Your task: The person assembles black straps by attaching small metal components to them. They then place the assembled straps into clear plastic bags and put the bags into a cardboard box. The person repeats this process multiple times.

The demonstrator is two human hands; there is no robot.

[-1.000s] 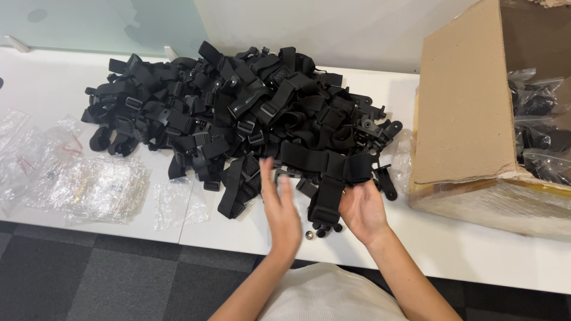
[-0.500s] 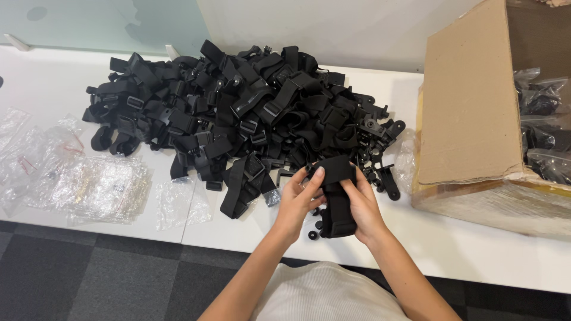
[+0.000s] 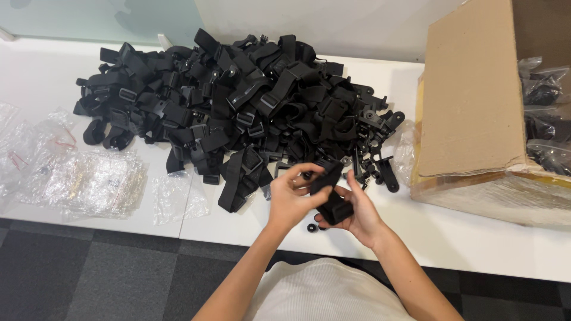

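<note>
Near the table's front edge (image 3: 476, 249), a folded black strap (image 3: 331, 193) sits between both hands, just clear of the big strap pile (image 3: 238, 101). Left hand (image 3: 291, 199) curls its fingers around the upper end. Right hand (image 3: 360, 214) cups the lower fold from beneath, fingers half closed.

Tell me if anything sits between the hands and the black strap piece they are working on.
Nothing visible does. The left hand and right hand both already grip the black strap piece, held just above the white table in front of the pile of black straps. A small black knob lies below it.
</note>
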